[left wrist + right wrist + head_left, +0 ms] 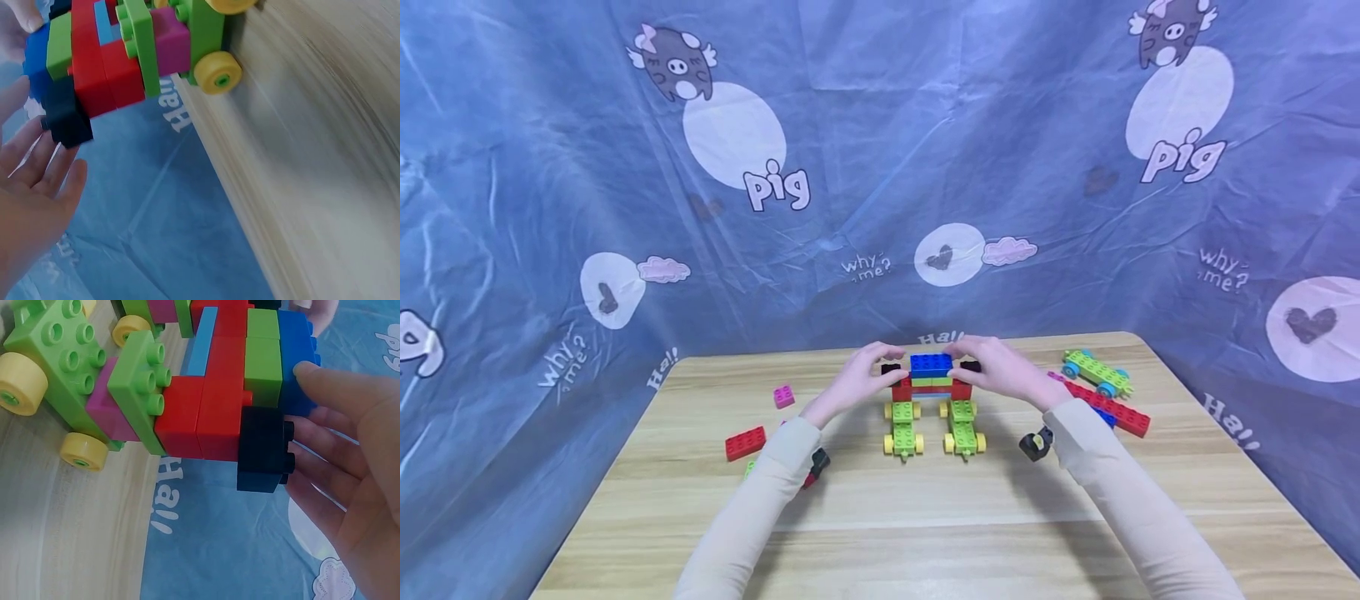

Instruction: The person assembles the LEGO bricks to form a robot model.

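Observation:
A toy-brick structure [931, 386] stands on two green wheeled bases [903, 438] with yellow wheels. Above them come purple, green and red bricks, then a lime row with a blue brick [931, 365] on top. Black bricks [261, 450] jut out at both ends. My right hand [992, 367] pinches the blue brick's right end, thumb on its near face and fingers behind. At the other end my left hand [857, 379] has its fingers extended and spread behind the black brick [67, 112], its thumb close to the blue brick; contact is unclear.
To the left lie a pink brick [784, 396], a red brick [745, 443] and a black-and-red piece [817, 468]. On the right are a black piece [1036, 444], long red bricks [1112, 408] and a green base with blue wheels [1097, 372]. A printed blue cloth [880, 300] hangs behind the table.

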`<state>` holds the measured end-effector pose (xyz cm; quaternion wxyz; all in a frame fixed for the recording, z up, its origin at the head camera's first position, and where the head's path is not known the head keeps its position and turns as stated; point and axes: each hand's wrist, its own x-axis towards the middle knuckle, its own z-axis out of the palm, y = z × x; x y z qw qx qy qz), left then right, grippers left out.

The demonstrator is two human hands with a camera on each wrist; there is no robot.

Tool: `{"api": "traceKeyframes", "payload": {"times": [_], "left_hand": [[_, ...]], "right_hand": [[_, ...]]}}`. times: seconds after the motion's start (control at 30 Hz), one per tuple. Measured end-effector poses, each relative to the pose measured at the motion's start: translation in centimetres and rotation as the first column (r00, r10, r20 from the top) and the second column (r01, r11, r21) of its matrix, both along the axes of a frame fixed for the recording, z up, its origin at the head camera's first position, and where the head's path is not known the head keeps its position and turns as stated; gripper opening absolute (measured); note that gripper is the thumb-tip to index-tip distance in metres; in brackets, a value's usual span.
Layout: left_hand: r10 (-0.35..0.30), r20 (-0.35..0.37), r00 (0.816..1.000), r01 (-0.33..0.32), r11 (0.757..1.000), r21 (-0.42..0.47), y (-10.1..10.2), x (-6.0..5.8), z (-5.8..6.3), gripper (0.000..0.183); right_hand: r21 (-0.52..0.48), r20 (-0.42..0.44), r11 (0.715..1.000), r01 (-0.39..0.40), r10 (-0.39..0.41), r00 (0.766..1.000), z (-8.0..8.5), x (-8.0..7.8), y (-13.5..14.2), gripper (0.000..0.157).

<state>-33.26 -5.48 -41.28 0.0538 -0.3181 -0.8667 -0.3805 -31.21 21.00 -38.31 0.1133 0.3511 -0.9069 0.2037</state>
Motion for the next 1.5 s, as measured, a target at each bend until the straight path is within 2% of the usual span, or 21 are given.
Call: {"api": "traceKeyframes", "payload": {"times": [0.2,0.4,0.6,0.83,1.07,1.23,1.37,1.5], "left_hand": [[-0.012,0.08,0.997,0.009,0.999,0.04,-1.3,0.1,-0.5,0.046],[-0.002,0.121,0.993,-0.006,0.998,0.065,-2.1,0.3,-1.0,0.048],[-0.003,0.149,0.989,-0.01,0.996,0.09,-2.7,0.3,-1.9,0.051],[0.025,0.137,0.99,-0.038,0.995,0.094,-3.0,0.2,-2.5,0.046],[0.03,0.131,0.991,-0.044,0.993,0.105,-3.1,0.2,-2.6,0.043],[0.038,0.132,0.991,-0.051,0.994,0.097,-3.1,0.3,-2.5,0.042],[0.046,0.134,0.99,-0.058,0.994,0.088,-3.2,0.2,-2.4,0.041],[0.047,0.134,0.99,-0.059,0.995,0.085,-3.2,0.1,-2.4,0.039]], "right_hand": [[-0.05,0.007,0.999,0.008,-0.007,1.0,-0.5,0.3,0.5,0.04],[-0.149,0.014,0.989,-0.004,0.007,1.0,-0.6,1.0,1.6,0.039],[-0.17,-0.036,0.983,0.074,-0.081,0.996,-0.5,1.9,3.8,0.037],[-0.186,-0.088,0.969,0.165,-0.184,0.979,-1.4,3.5,7.3,0.038],[-0.166,-0.178,0.953,0.255,-0.283,0.942,-2.9,5.6,10.5,0.04],[-0.126,-0.2,0.942,0.31,-0.33,0.923,-4.5,6.9,12.4,0.041],[-0.082,-0.178,0.937,0.341,-0.35,0.92,-6.0,7.8,13.7,0.041],[-0.022,-0.121,0.925,0.379,-0.379,0.917,-7.1,8.5,14.7,0.041]]}}
